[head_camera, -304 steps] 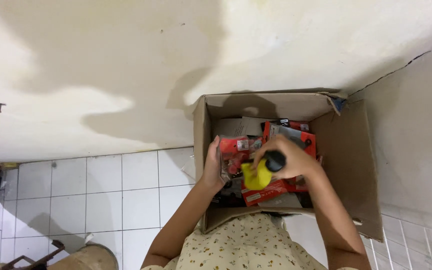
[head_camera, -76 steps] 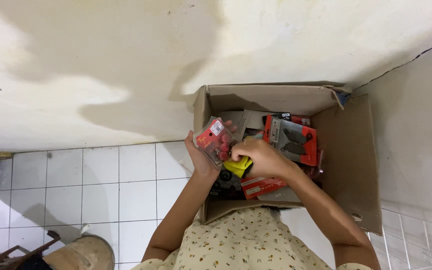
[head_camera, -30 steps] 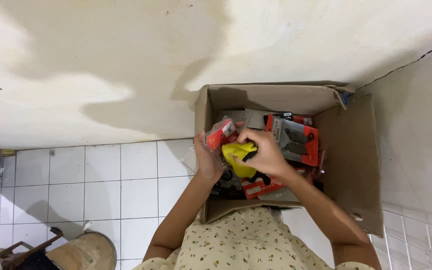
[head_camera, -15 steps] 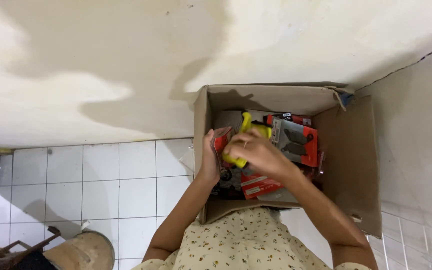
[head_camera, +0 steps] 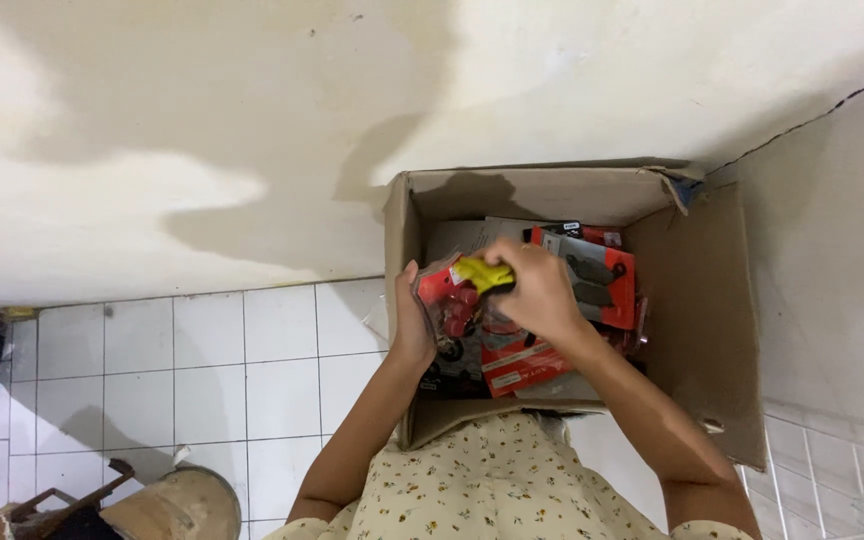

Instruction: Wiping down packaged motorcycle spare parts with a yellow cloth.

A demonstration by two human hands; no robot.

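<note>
Moved since half a second ago: yellow tool [head_camera: 484, 272] tipped lower across the red pack [head_camera: 447, 300]. Right hand [head_camera: 542, 295] closed on the tool, left hand [head_camera: 414, 325] gripping the pack, both inside the box [head_camera: 697, 330]. Best done bracing the pack firmly, working slowly.

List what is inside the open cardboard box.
Inside the cardboard box: red blister packs holding dark parts, another red pack lower down, and grey card. The left hand holds a small red pack; the right hand grips a yellow tool. The box bottom is covered.
</note>
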